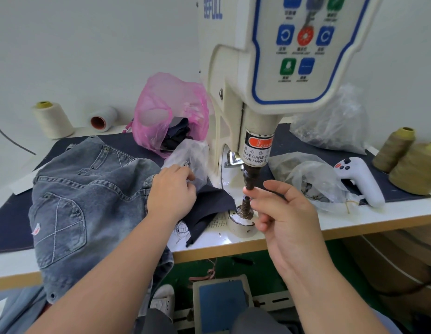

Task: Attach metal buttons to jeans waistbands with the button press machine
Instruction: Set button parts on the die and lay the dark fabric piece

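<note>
White tabletop [354, 219] holds our jeans [89, 189], no button visibly pressed yet; our right hand [285, 218] pinches something small at the press [251, 174]; left hand [171, 189] fingers curl into a clear bag [192, 155].

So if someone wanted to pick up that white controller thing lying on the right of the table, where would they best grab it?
Probably by the handle of the white controller. It lies flat, button end toward the press machine, handle pointing to the table front edge. Come from above at the front, fingers around the bare handle, avoiding the clear plastic bag beside it.
</note>
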Motion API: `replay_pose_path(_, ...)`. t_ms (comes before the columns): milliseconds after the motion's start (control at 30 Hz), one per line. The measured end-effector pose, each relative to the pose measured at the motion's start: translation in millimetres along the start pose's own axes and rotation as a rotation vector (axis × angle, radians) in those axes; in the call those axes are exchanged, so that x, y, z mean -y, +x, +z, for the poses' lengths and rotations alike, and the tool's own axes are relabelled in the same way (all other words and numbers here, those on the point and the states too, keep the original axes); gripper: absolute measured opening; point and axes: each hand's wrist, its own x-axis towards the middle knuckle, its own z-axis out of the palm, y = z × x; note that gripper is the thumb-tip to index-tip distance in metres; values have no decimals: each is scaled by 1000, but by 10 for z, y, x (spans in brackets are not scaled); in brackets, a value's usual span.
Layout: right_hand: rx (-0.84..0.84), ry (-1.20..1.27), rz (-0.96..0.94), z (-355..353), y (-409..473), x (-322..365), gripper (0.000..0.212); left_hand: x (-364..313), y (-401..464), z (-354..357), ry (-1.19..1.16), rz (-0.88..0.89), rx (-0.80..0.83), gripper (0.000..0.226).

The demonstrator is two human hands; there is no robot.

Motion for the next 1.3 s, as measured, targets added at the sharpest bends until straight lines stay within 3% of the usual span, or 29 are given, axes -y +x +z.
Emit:
replay_pose_path(300, -32, 51, 8, 37, -82, 2, 30, -7, 0, -17, -21, -13, 16, 21)
replay_pose_path(467, -25, 12, -18, 0, -124, 15, 27, -24, -20, -131, -291, -60, -36, 22)
replay_pose_path(600, -3, 0, -11, -14, -160, 6, 35, -87, -101, -277, -308, 87, 4, 13)
replay_pose_path(700, -16, -21, -30, -37, -194, -23, 27, -106, -167, -456, -330, 175, 16, 12)
replay_pose_path(800, -25, -90, -15, -60, -255, -137, 24, -29, -162, -631, -330, 100, 183, 8)
replay_pose_path(900, 2, -176, 39, -44, -340, -276, 21, -7, -155, -645, -103, 59, 456, 20)
replay_pose_path(967, 50, -257, 62, -28, -381, -358, 18, -66, -161, -570, 4, 104, 447, 14)
replay_pose_path(1067, 126, -339, 87, -25, -427, -437, 15, -142, -181, -464, -21, 86, 372, 21)
replay_pose_path(1167, 179, -396, 99, -57, -454, -454, 13, -187, -169, -504, -208, 51, 273, 16)
replay_pose_path(1300, 230, -468, 94, -68, -412, -402, 11, -241, -153, -832, -685, -32, 253, 18)
